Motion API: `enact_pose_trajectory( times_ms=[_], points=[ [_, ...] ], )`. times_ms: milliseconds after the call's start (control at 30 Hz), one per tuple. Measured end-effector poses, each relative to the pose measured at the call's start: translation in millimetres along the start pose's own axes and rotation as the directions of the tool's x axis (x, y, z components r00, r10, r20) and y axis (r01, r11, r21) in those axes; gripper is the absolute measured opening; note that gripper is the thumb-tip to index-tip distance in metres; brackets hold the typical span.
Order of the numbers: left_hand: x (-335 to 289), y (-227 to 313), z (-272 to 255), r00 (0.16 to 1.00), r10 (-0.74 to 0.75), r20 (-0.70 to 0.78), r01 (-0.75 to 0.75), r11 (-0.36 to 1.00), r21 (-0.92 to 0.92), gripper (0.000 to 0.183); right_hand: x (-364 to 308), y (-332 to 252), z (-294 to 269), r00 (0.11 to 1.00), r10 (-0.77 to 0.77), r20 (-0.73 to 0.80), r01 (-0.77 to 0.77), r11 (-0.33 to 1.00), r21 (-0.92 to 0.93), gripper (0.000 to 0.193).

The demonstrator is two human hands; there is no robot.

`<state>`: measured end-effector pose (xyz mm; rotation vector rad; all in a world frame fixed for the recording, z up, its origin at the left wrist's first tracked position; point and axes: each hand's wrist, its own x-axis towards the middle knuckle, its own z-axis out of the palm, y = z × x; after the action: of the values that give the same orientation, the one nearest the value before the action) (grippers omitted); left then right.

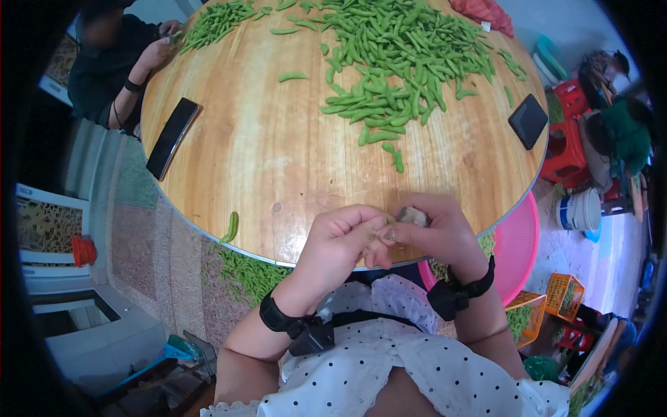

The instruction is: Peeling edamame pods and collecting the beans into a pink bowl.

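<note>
Edamame pod (413,216), greyish and partly split, sits pinched between the two hands at the near edge of the round wooden table (278,160). The right hand (438,233) closes its fingers around the pod from the right, thumb pressed toward the middle. The left hand (340,240) is curled narrow, its fingertips meeting the right thumb at the pod's left end; whether it grips a piece of the shell itself I cannot tell. Both wrists carry black straps with small black boxes.

Farther across the table lies a big heap of green pods (396,55), with a few loose ones trailing toward the near side. A single pod (231,226) rests close to the table's left rim. One black phone (172,137) lies on the left part of the table, another black phone (528,121) on the right, both well apart from the hands.

At the far left another person's hand (161,50) works at a smaller pile of pods (219,22). Below the table's right edge a pink basin (517,247) shows, and green pods (250,274) lie scattered on the floor under the left rim.
</note>
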<state>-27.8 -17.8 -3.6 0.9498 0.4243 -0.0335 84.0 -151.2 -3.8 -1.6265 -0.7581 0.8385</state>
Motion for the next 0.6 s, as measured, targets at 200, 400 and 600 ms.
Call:
enact_pose_trajectory(
  times_ms=[200, 400, 600],
  points=[
    [-10.0, -5.2, 9.1, 0.974, 0.215, 0.066, -0.222, 0.874, 0.432, 0.017, -11.8, 0.8, -2.9, 1.000, -0.001, -0.019, 0.002, 0.998, 0.065, 0.010],
    [-43.8, 41.2, -4.6, 0.980, 0.183, 0.079, -0.149, 0.412, 0.899, 0.013, -54.8, -5.8, -51.9, 0.971, -0.025, -0.238, -0.057, 0.942, -0.331, 0.014],
    [-39.9, 101.7, -69.8, 0.994, 0.109, 0.020, -0.044, 0.221, 0.974, 0.022, -144.7, 18.9, -136.7, 0.921, 0.239, -0.306, -0.305, 0.933, -0.190, 0.020]
  ],
)
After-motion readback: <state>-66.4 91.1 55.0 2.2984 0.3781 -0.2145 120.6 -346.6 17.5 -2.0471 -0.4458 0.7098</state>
